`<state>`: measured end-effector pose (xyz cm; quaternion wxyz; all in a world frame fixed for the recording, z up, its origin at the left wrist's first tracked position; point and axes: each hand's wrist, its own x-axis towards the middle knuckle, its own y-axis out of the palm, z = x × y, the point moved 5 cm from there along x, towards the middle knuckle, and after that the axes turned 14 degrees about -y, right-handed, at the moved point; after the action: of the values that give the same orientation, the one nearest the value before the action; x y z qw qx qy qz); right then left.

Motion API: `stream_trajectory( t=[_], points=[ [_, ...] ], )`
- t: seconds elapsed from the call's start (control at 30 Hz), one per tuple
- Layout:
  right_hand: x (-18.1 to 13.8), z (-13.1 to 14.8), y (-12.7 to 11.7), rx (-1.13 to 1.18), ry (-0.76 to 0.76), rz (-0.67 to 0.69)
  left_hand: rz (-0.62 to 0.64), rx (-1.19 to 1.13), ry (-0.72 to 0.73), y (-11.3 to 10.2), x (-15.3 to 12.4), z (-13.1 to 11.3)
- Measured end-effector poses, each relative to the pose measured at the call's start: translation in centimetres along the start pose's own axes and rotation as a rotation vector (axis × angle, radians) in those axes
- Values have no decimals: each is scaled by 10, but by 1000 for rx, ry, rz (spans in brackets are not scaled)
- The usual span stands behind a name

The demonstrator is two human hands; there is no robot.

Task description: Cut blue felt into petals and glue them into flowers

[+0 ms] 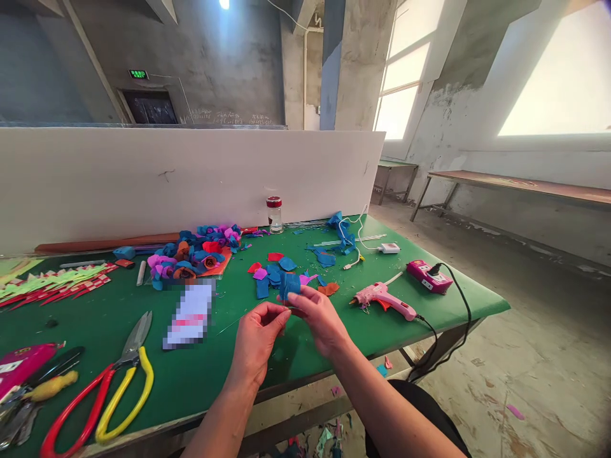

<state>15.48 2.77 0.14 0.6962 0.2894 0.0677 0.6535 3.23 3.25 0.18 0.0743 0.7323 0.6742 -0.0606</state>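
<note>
My right hand holds a rolled piece of blue crepe paper between thumb and fingers, above the green table. Right beside it, my left hand is closed in a pinch at the base of the roll. A fine thread-like line shows to the left of that hand, but what its fingers grip is too small to make out. Behind the hands lie loose crepe paper pieces in blue, red, pink and brown. A pink glue gun rests on the table to the right of my right hand.
A pile of paper flowers lies at the back left. Scissors with red and yellow handles lie front left. A lidded glass jar stands by the white board. A magenta power box and cables sit at right.
</note>
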Motion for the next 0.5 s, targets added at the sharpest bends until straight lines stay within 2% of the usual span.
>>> stream_trajectory(
  t=[0.07,0.2,0.3,0.37,0.43,0.5],
  points=[
    [-2,-3,3,-10,16,13,-8,-6,22,-1,1,2],
    [-4,-9,1,24,54,-103,-26,-4,48,1,1,4],
    [-2,-5,2,9,13,-49,-10,4,33,1,0,2],
    [0,0,0,-18,-9,-23,63,12,-3,0,0,0],
    [1,4,-4,-46,-10,-34,114,1,-33,-7,3,-4],
    [1,4,-8,-50,15,-48,94,-26,-28,-17,8,-7]
  ],
)
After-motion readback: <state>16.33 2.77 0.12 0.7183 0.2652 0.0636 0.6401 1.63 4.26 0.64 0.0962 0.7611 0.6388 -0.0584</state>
